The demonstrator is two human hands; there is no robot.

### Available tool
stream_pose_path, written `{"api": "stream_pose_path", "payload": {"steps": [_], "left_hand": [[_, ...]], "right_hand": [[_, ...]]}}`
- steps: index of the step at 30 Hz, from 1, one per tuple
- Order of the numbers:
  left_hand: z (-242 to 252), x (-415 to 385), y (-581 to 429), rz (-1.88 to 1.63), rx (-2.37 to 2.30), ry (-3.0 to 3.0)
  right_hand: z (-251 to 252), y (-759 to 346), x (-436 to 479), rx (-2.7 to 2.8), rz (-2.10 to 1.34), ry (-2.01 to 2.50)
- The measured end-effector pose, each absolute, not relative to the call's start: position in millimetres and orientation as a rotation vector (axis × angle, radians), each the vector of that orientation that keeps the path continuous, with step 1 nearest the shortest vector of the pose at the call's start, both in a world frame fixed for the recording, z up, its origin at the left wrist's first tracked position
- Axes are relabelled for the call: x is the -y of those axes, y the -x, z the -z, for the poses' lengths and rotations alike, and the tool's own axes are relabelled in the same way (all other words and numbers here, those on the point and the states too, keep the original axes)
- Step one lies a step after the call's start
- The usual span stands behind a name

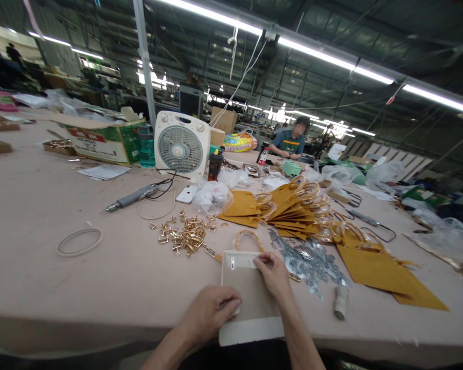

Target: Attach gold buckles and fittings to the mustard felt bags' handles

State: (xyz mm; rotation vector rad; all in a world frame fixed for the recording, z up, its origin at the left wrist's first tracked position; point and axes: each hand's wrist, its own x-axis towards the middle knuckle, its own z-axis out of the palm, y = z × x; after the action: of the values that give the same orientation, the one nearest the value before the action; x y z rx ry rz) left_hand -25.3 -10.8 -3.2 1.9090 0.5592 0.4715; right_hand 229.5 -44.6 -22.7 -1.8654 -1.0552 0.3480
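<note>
A tan panel [250, 298] with white borders is lying at the near edge of the worktop [139, 272], a looped handle [250, 233] extending beyond its far side. The left hand [212, 311] is reaching to the panel's left edge, thumb and fingers curling together; whether its grip is clasping anything cannot be told. The right hand [273, 272] is touching the panel's upper right part with its fingertips; whether this grip is pinching the material cannot be told either. Gold-coloured fittings [191, 234] are lying heaped beyond and to the left, while silver-coloured metal pieces [312, 262] are spreading to the right. Mustard-coloured bags [293, 208] are overlapping behind. Farther back, a fan [181, 149] is standing near a white phone [187, 194].
</note>
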Motion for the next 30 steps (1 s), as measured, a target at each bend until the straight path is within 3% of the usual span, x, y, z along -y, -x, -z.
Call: {"api": "stream_pose_path", "payload": {"steps": [14,26,30], "left_hand": [[9.6,6.4,23.7,-0.547,-0.598,-1.705],[8.3,6.6,29.0,-0.460,-0.521,-1.712],[11.2,5.2,30.2,-0.434,-0.536,-1.779]], "right_hand": [[24.5,-247.6,55.2,1.087,-0.630,1.719],[32.2,-230.0,85.8,1.014,-0.451,1.730],[30.4,-195.4,106.3,1.009,-0.536,1.575]]}}
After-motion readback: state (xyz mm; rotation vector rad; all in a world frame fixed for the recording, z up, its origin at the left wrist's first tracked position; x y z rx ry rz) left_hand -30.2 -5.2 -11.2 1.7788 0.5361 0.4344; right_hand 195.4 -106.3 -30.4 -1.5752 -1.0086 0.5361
